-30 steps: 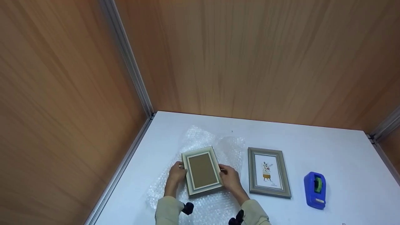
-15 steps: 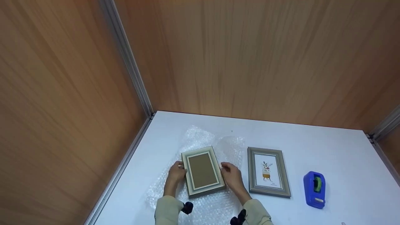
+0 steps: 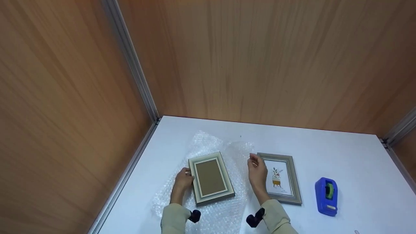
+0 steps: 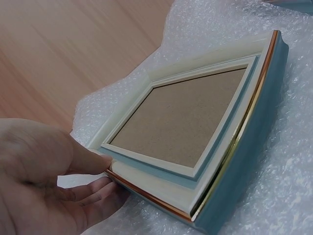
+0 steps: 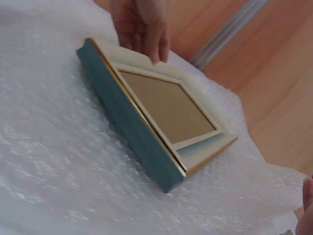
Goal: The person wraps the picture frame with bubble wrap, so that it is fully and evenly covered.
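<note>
A cream picture frame (image 3: 211, 178) with blue-green sides and a brown panel lies tilted on a sheet of bubble wrap (image 3: 221, 216). My left hand (image 3: 183, 179) pinches its left edge, thumb on top and fingers at the side, as the left wrist view shows of the frame (image 4: 234, 147). To the right, my right hand (image 3: 257, 172) is off the frame, fingers loosely bent near the wrap's right edge. It overlaps a second, grey picture frame (image 3: 294, 182) with a plant print. Only a little of the right hand (image 5: 305, 210) enters the right wrist view.
A blue tape dispenser (image 3: 326, 196) with a green roll stands on the white table (image 3: 354, 169), right of the grey frame. Wooden panels (image 3: 260, 65) enclose the table at the back and left, joined by a metal corner post (image 3: 133, 58).
My right hand has let go of the cream frame's right edge and moved right and away from me, over the grey frame's left side. The left hand keeps its grip.
</note>
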Demonstrator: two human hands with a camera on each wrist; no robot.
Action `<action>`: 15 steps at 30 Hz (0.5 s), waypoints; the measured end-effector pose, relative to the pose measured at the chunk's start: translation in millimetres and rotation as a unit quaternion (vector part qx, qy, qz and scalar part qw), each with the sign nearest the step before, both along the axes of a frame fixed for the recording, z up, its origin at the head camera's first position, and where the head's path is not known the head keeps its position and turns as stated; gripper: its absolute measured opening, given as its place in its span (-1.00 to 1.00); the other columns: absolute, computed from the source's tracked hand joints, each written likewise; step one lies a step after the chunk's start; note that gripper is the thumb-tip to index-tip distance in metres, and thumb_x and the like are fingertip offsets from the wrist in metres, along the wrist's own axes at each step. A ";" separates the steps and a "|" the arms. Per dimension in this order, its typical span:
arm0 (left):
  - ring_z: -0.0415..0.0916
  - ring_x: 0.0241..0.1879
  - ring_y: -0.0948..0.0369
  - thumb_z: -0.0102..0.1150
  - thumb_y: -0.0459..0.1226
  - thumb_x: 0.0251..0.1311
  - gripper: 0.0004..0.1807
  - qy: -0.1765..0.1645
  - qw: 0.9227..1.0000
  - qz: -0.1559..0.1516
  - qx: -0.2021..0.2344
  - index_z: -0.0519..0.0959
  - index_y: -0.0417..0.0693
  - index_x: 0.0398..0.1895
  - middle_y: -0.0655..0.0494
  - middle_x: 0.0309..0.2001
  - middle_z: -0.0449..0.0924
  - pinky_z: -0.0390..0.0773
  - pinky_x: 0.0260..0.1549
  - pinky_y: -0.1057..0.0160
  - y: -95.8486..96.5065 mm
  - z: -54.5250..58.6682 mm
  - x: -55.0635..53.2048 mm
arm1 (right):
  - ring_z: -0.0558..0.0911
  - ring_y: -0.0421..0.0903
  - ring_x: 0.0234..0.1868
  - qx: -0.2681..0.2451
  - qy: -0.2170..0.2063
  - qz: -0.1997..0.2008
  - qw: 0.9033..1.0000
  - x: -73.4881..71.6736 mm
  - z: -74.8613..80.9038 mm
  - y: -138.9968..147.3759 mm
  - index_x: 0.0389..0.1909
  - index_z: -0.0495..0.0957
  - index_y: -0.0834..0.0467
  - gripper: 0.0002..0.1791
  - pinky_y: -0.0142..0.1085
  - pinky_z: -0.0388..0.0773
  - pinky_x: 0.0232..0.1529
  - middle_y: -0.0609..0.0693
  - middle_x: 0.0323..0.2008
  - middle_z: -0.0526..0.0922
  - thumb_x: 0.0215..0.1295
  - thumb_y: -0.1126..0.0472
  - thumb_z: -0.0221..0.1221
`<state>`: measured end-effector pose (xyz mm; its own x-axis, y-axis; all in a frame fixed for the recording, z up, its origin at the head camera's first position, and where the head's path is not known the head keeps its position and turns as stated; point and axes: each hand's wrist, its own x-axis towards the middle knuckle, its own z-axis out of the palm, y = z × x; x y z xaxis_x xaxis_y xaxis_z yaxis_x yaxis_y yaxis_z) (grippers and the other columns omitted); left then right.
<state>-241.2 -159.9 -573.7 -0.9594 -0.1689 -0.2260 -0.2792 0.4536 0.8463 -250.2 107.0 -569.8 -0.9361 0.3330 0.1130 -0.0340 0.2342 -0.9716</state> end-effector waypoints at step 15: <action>0.48 -0.11 -0.01 0.04 -0.44 0.14 -0.56 -0.012 1.000 0.004 0.005 0.33 -0.39 0.11 -0.27 -0.06 0.48 0.53 -0.23 0.14 -0.2 -1.4 -1.8 | 0.43 0.09 0.15 -0.001 -0.092 0.013 0.996 -8.4 -7.1 16.4 0.24 0.24 0.26 -0.53 -0.17 0.43 0.11 0.19 0.12 0.41 0.34 0.25 0.02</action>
<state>-243.0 -160.1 -575.1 -0.9523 -0.1742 -0.2507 -0.3032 0.4434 0.8435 -258.6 123.4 -576.9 -0.9493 0.3083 -0.0614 0.1382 0.2338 -0.9624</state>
